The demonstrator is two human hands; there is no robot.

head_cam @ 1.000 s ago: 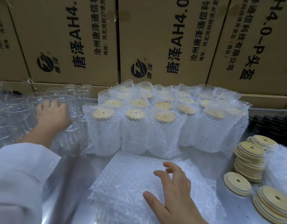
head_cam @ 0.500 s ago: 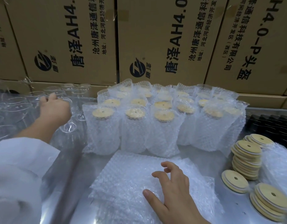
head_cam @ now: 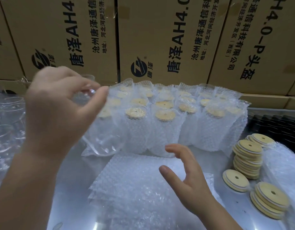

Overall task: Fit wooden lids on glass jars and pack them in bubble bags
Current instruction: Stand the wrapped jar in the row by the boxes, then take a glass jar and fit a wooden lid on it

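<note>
A: Far left?

B: Empty jars (head_cam: 5,113), clear glass, crowded at the table (head_cam: 73,188) edge. Next to them the left hand (head_cam: 60,105), blurred, was raised above the table.

A: Holding anything?

B: Fingertips and thumb pinched the rim of one glass jar (head_cam: 100,133). It hung below the hand, tilted, with no lid on, in front of the leftmost packed jars (head_cam: 168,123).

A: The middle?

B: Packed jars stood upright in rows, each in a bubble bag, with lids showing at the tops. Nearer the person lay a stack of flat bubble bags (head_cam: 135,188).

A: The right hand?

B: The right hand (head_cam: 190,176) was over that stack, fingers and thumb spread wide, gripping nothing. I could not tell whether it touched the bags.

A: Far right?

B: Wooden lids (head_cam: 248,156) sat in several stacks, with one lid leaning beside them. Cardboard boxes (head_cam: 160,39) with printed text lined the back.
</note>
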